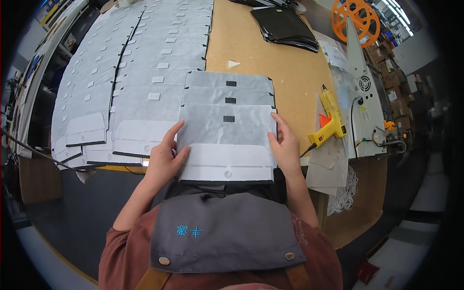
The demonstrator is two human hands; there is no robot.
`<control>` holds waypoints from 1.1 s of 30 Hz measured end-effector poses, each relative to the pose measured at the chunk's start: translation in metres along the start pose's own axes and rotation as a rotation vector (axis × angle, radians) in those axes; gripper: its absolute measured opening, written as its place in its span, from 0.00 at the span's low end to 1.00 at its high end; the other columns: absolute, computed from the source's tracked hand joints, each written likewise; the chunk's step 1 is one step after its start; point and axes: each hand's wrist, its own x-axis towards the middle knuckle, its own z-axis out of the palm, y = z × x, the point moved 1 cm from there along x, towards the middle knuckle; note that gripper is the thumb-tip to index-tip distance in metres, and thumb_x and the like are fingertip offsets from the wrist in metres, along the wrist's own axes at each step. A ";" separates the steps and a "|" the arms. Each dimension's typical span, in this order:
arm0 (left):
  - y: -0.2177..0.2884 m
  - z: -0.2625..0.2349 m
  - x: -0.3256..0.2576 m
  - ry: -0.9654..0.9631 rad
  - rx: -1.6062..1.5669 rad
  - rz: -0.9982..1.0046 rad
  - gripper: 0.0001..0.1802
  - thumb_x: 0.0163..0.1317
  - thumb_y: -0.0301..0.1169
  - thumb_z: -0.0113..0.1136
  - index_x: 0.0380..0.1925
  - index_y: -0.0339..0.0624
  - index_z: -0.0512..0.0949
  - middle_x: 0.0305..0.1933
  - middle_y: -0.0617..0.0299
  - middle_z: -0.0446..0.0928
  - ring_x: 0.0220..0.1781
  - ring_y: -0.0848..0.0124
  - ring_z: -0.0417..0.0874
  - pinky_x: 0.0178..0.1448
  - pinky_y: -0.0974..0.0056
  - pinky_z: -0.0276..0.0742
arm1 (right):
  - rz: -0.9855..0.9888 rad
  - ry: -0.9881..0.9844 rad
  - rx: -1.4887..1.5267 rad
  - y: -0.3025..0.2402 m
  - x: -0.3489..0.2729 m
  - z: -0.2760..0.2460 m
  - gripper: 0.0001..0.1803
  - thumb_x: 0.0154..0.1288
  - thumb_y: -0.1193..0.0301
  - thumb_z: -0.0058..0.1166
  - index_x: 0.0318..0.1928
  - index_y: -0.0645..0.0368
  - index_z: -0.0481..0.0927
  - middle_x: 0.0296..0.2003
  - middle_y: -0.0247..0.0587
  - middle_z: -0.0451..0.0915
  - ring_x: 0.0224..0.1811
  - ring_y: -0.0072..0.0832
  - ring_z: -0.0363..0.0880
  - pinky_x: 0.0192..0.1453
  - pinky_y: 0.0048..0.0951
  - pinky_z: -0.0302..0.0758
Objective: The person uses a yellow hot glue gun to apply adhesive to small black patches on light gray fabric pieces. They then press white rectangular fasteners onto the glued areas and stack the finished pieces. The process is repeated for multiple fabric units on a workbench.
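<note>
1. The front grey sheet [222, 135] is touched on both sides — by the left hand [163, 155] at its left edge, by the right hand [287, 147] at its right edge.
2. On each hand, the thumb and pointing finger are spread wide; whether the sheet is pinched cannot be told.
3. The sheet is placed at the near side of the table [295, 79], over part of two more grey sheets [208, 98].
4. A yellow glue gun [330, 118] is seen on the right — black sheets [282, 25] are piled farther back.
</note>
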 end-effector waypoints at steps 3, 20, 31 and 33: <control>-0.004 0.003 0.001 -0.032 0.041 -0.011 0.40 0.58 0.29 0.67 0.71 0.53 0.62 0.21 0.62 0.70 0.21 0.72 0.71 0.30 0.66 0.72 | 0.010 -0.032 -0.170 -0.007 0.002 -0.005 0.28 0.61 0.75 0.56 0.64 0.51 0.72 0.40 0.44 0.78 0.36 0.34 0.76 0.44 0.33 0.75; -0.004 -0.010 0.164 0.031 0.518 0.282 0.22 0.60 0.43 0.65 0.47 0.43 0.73 0.55 0.54 0.73 0.45 0.52 0.83 0.44 0.50 0.79 | -0.386 0.066 -0.570 -0.033 0.143 0.003 0.31 0.56 0.63 0.66 0.59 0.61 0.73 0.53 0.53 0.75 0.55 0.47 0.74 0.59 0.42 0.72; 0.011 -0.003 0.231 -0.334 0.671 0.288 0.30 0.50 0.48 0.73 0.49 0.45 0.76 0.51 0.52 0.77 0.48 0.53 0.83 0.48 0.51 0.79 | 0.028 -0.310 -0.490 0.010 0.211 0.001 0.19 0.46 0.63 0.76 0.29 0.59 0.77 0.25 0.34 0.77 0.27 0.24 0.74 0.31 0.28 0.71; 0.010 -0.004 0.235 -0.343 0.648 0.317 0.28 0.48 0.46 0.73 0.48 0.48 0.79 0.50 0.55 0.78 0.49 0.56 0.83 0.49 0.52 0.79 | -0.003 -0.328 -0.373 0.007 0.211 0.002 0.17 0.48 0.65 0.74 0.28 0.58 0.77 0.22 0.31 0.75 0.25 0.20 0.72 0.29 0.25 0.68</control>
